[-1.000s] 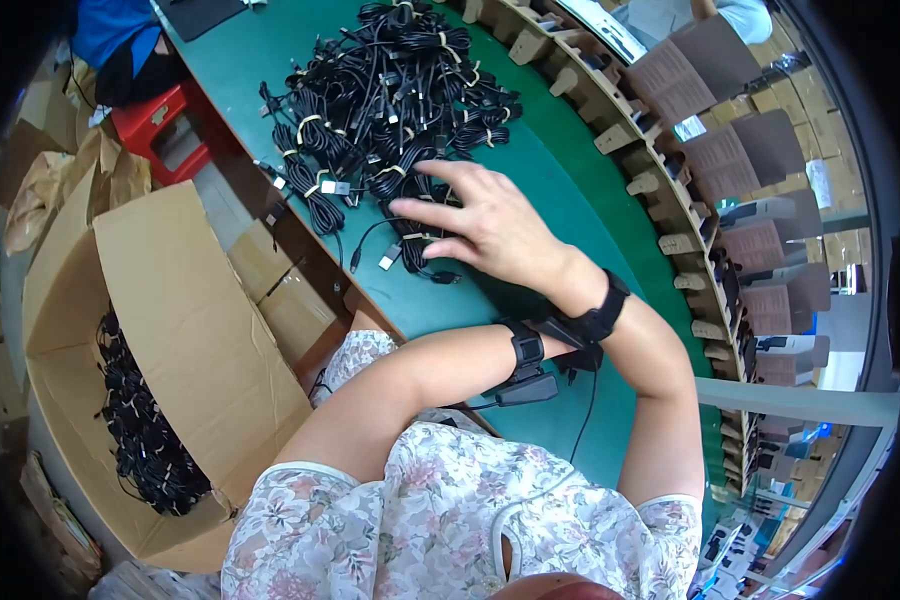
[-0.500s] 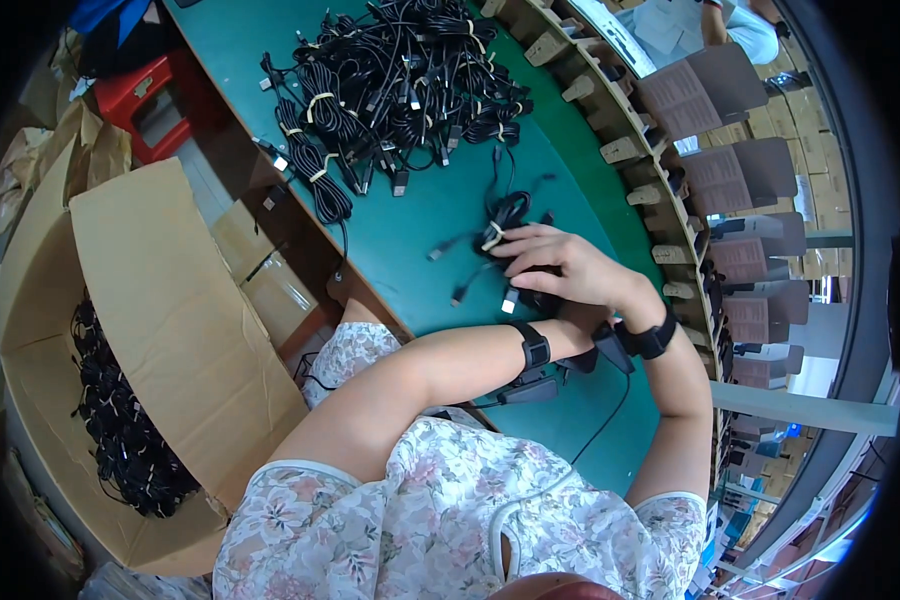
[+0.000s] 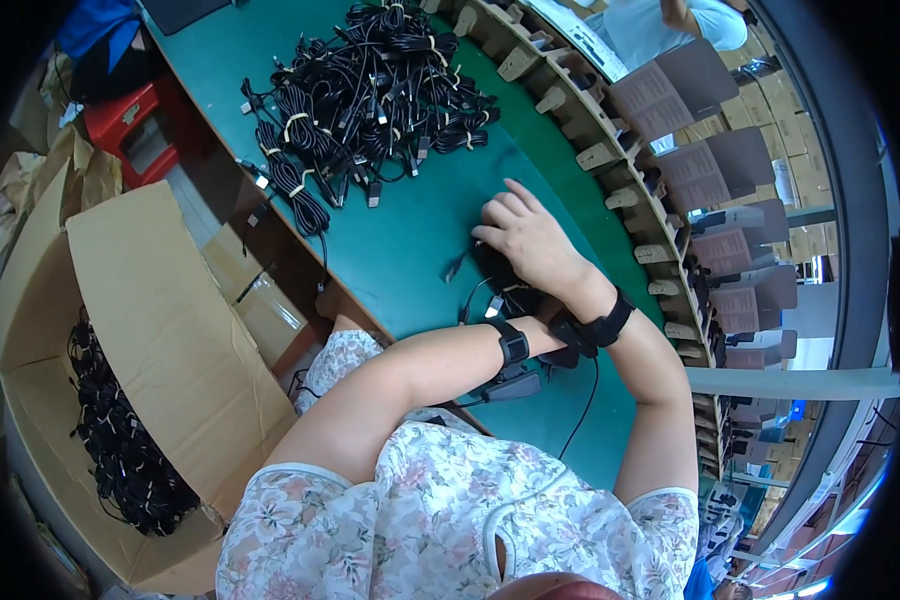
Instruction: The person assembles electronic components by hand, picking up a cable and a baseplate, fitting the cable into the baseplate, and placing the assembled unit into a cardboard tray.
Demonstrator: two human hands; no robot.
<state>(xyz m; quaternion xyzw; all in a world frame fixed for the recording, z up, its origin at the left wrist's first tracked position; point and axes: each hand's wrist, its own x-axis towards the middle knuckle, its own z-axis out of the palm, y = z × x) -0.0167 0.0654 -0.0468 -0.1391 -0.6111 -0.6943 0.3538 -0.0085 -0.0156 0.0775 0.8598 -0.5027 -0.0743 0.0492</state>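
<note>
My right hand (image 3: pixel 532 243) is over the green table, its fingers curled round a bundle of black USB cable (image 3: pixel 490 262). Most of that bundle is under the palm, and one loose end is blurred. More black cable (image 3: pixel 518 300) with a silver USB plug (image 3: pixel 494 307) shows just below the hand. My left forearm (image 3: pixel 430 365) crosses beneath my right wrist, which hides the left hand and its fingers. Both wrists wear black straps with small dark devices. Farther off lies a large pile of tied black USB cables (image 3: pixel 380 100).
An open cardboard box (image 3: pixel 170 330) holding many black cables stands left of the table (image 3: pixel 390 270). Behind it is a red stool (image 3: pixel 135 125). A slotted wooden rack (image 3: pixel 595 155) with grey-brown flaps lines the right side. Another person (image 3: pixel 660 35) is beyond it.
My right hand has moved up and away, its fingers curling in over the cable bundle. The bundle now sits mostly under the palm. The whole view has shifted slightly.
</note>
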